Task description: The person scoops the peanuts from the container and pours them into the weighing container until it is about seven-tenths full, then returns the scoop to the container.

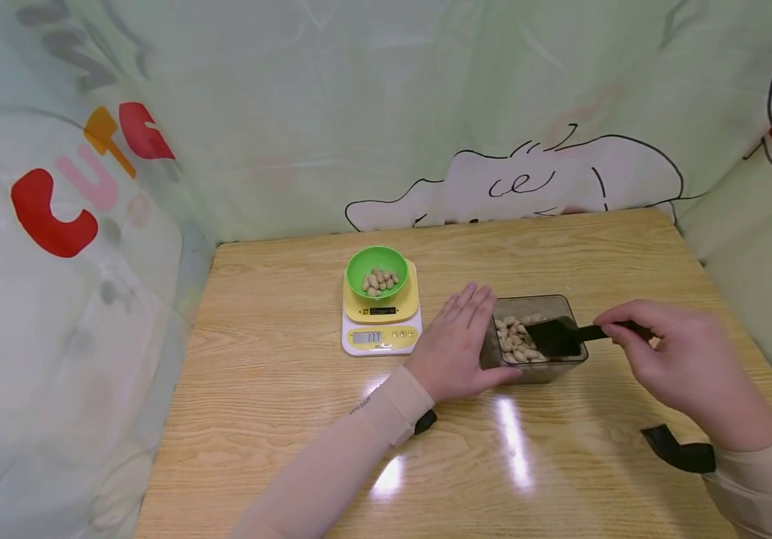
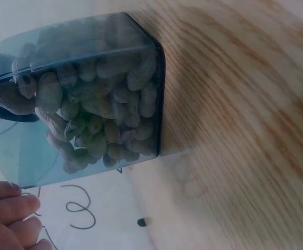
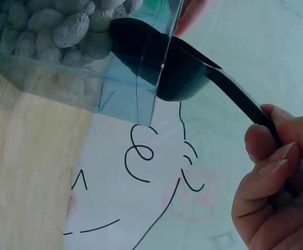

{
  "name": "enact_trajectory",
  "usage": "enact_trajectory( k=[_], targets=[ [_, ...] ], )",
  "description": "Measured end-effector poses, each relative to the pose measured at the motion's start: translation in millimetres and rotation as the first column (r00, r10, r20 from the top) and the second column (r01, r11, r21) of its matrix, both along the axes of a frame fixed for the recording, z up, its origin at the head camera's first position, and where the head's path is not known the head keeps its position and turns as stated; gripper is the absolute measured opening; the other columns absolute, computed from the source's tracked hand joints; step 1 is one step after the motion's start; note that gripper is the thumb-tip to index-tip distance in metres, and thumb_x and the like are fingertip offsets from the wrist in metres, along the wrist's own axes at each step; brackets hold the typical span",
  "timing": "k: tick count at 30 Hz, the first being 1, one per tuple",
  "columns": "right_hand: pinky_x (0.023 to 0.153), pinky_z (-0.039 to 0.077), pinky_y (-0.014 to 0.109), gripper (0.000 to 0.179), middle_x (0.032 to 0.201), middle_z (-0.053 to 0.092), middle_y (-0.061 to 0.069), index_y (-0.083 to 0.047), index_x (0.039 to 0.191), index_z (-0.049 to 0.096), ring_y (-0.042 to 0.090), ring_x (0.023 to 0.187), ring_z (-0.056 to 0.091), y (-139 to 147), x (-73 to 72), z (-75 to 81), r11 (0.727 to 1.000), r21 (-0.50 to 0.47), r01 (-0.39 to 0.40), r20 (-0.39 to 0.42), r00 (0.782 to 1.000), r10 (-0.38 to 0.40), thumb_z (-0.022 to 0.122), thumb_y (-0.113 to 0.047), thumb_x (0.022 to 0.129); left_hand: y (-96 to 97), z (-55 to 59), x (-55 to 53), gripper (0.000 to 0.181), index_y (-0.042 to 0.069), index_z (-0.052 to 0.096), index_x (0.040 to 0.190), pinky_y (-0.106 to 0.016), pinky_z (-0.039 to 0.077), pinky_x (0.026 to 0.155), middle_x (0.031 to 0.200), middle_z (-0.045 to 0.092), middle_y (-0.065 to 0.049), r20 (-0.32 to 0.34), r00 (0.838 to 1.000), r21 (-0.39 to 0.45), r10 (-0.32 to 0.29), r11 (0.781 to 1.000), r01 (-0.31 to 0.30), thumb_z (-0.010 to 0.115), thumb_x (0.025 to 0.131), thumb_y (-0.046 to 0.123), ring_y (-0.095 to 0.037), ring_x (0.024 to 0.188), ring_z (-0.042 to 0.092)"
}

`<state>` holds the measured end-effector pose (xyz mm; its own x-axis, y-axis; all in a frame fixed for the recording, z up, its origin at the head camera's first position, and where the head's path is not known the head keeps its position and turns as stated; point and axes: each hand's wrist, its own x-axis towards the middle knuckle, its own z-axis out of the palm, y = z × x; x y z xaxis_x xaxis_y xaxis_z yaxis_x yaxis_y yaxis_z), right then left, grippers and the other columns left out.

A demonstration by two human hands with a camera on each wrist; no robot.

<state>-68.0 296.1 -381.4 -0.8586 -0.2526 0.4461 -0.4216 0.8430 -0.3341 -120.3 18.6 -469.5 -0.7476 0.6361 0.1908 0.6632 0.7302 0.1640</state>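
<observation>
Three printed walls (image 1: 359, 112) border the wood-grain table (image 1: 257, 404) under the container (image 1: 540, 373).

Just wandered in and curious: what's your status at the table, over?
Right hand pinches scoop, tip inside tub. Left hand rests against tub. Peanuts in tub and bowl. Nothing seen blocking scoop.

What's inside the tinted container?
The container holds peanuts in shells and part of the black scoop. In the head view, whatever lies directly beneath the scoop is covered.
</observation>
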Motion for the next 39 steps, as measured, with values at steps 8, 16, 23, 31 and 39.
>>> enact_trajectory(
  k=[8, 16, 23, 31, 39],
  targets=[
    [0.057, 0.038, 0.011, 0.026, 0.086, 0.079, 0.002, -0.013, 0.099, 0.082, -0.007, 0.066, 0.051, -3, -9.3, -13.1, 0.999, -0.016, -0.039, 0.056, 0.998, 0.040, 0.083, 0.010, 0.085, -1.5, 2.6, -2.4, 0.113, 0.004, 0.028, 0.169, -0.039, 0.023, 0.138, 0.177, 0.033, -0.012, 0.005, 1.000, 0.004, 0.005, 1.000, -0.005, 0.058, 0.094, 0.082, -0.028, 0.169, 0.023],
    [0.047, 0.035, 0.021, 0.010, 0.080, 0.074, 0.007, -0.004, 0.105, 0.079, -0.001, 0.057, 0.046, -10, -11.3, -19.4, 0.989, -0.102, 0.106, 0.242, 0.967, -0.079, 0.072, -0.001, 0.100, -3.1, 3.0, -4.1, 0.114, 0.004, 0.029, 0.169, -0.039, 0.023, 0.138, 0.178, 0.031, -0.012, 0.014, 1.000, -0.002, 0.014, 1.000, -0.014, 0.059, 0.093, 0.082, -0.028, 0.169, 0.022],
    [0.048, 0.042, 0.027, 0.021, 0.092, 0.079, 0.014, -0.005, 0.116, 0.077, -0.001, 0.064, 0.058, -9, -11.5, -18.6, 0.969, -0.097, 0.229, 0.435, 0.885, -0.165, 0.061, -0.017, 0.109, -1.4, 3.9, -5.1, 0.114, 0.004, 0.028, 0.169, -0.039, 0.023, 0.138, 0.178, 0.030, -0.012, 0.026, 1.000, -0.006, 0.010, 1.000, -0.009, 0.058, 0.093, 0.083, -0.028, 0.169, 0.022],
    [0.052, 0.038, 0.019, 0.015, 0.092, 0.080, 0.011, -0.011, 0.104, 0.080, 0.000, 0.063, 0.052, -8, -12.5, -27.1, 0.992, -0.096, 0.079, 0.256, 0.965, -0.052, 0.072, 0.001, 0.099, 0.1, 2.7, -4.5, 0.113, 0.005, 0.031, 0.168, -0.039, 0.023, 0.138, 0.178, 0.029, -0.012, 0.031, 1.000, -0.002, -0.001, 1.000, 0.001, 0.058, 0.093, 0.084, -0.028, 0.169, 0.022],
    [0.051, 0.036, 0.018, 0.019, 0.087, 0.079, 0.008, -0.010, 0.102, 0.080, -0.002, 0.060, 0.049, -9, -14.6, -33.0, 0.997, -0.073, 0.012, 0.152, 0.988, -0.001, 0.075, 0.007, 0.095, 0.4, 2.9, -4.0, 0.114, 0.005, 0.028, 0.169, -0.039, 0.022, 0.138, 0.179, 0.028, -0.012, 0.044, 0.999, -0.010, 0.000, 1.000, 0.000, 0.058, 0.093, 0.084, -0.028, 0.169, 0.022]
  ],
)
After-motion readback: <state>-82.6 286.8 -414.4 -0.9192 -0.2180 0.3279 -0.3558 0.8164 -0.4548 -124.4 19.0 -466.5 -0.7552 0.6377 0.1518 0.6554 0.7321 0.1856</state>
